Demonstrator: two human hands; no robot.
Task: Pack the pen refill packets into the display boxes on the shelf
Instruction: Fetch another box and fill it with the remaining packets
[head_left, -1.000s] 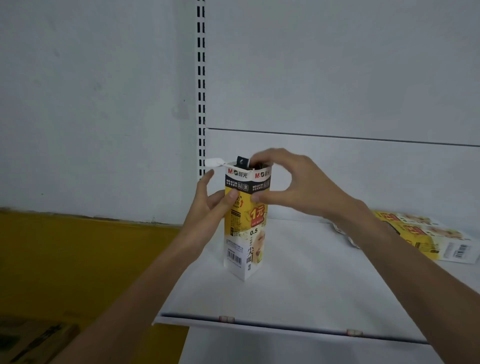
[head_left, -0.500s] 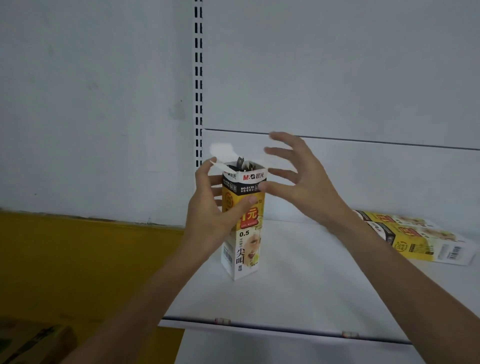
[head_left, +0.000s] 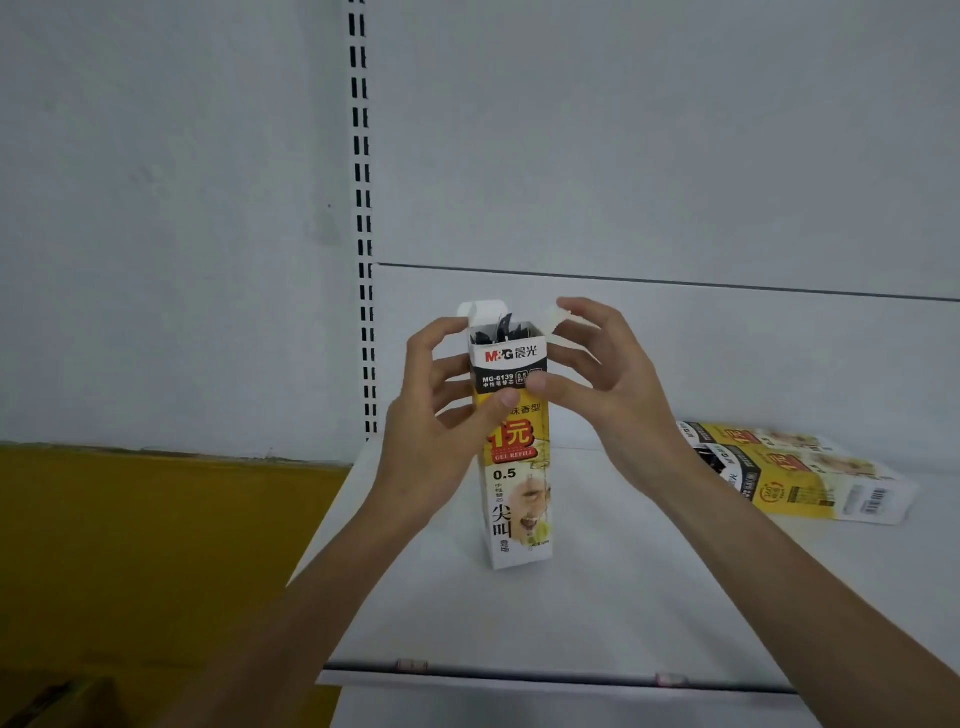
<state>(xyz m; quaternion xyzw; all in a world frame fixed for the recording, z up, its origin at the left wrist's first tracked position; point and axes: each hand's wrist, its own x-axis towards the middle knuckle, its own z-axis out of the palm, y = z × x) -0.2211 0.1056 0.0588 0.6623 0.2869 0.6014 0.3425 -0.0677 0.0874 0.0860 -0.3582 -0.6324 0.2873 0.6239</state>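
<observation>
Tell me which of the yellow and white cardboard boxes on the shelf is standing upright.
The yellow and white cardboard box between both hands, its top open. The other boxes lie flat at the right.

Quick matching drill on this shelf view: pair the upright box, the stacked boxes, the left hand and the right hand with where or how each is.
1 upright box
2 stacked boxes
3 left hand
4 right hand

A lying flat at the right
B gripping the box side
C standing, top open
D fingers spread by the right flap

Pairs: 1-C, 2-A, 3-B, 4-D
</observation>
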